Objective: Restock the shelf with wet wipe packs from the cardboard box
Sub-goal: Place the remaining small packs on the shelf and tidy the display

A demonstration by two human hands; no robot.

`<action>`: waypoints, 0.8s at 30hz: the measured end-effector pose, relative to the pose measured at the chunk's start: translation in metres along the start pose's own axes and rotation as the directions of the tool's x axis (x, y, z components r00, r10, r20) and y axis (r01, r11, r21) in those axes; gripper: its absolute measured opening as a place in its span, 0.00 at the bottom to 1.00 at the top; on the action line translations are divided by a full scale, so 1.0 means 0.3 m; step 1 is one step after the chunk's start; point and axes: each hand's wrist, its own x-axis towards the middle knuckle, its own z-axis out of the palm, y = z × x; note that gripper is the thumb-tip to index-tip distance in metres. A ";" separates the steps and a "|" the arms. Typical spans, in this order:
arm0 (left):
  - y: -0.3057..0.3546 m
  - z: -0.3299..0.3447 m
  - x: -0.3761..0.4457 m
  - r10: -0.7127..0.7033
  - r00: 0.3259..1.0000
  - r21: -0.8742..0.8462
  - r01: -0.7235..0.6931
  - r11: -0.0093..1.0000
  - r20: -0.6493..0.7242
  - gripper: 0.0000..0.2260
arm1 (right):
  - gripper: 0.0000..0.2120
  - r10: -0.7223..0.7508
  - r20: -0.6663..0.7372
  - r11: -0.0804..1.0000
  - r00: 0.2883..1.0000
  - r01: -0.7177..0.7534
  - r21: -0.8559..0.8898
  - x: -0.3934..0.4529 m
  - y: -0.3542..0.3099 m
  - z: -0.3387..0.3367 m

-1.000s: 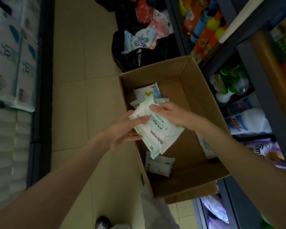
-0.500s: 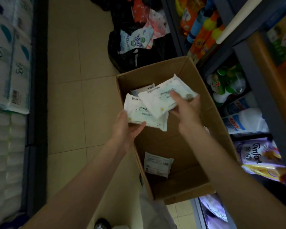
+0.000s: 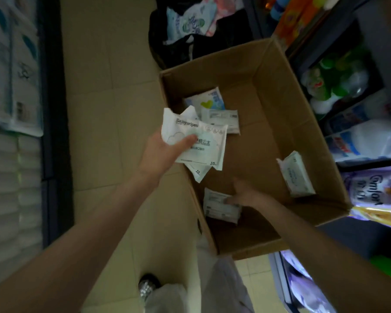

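Nearby, black bag [image 3: 178, 53] behind cardboard box [image 3: 269, 71]

The scene is dim, with a flat, greyish cast and no strong light source in view. The box [image 3: 280, 91] interior is murky, its near corner deepest in shadow. Brightest spots are the glossy pouches [image 3: 375, 195] at the right edge, which show glare. Wide-angle distortion bends the shelf [image 3: 339, 35] uprights and the paper rolls [image 3: 7, 177] at the left. Motion blur softens the edges of the frame; print on the packs [image 3: 203, 143] is only partly legible.
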 end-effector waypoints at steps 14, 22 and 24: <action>0.017 0.013 -0.070 -0.169 0.956 -0.233 0.113 0.966 -0.239 0.16 | 0.13 -0.403 -0.643 0.879 0.651 0.471 -0.074 -0.241 -0.307 -0.412; 0.331 -0.295 -0.320 0.028 0.980 -0.382 -0.103 0.919 -0.197 0.07 | 0.25 -0.858 -0.096 0.456 0.504 0.662 -0.596 -0.821 -0.771 -0.424; 0.370 -0.451 -0.429 0.086 0.969 -0.356 -0.167 0.920 -0.232 0.09 | 0.28 -0.883 -0.048 0.412 0.466 0.723 -0.555 -0.906 -0.865 -0.391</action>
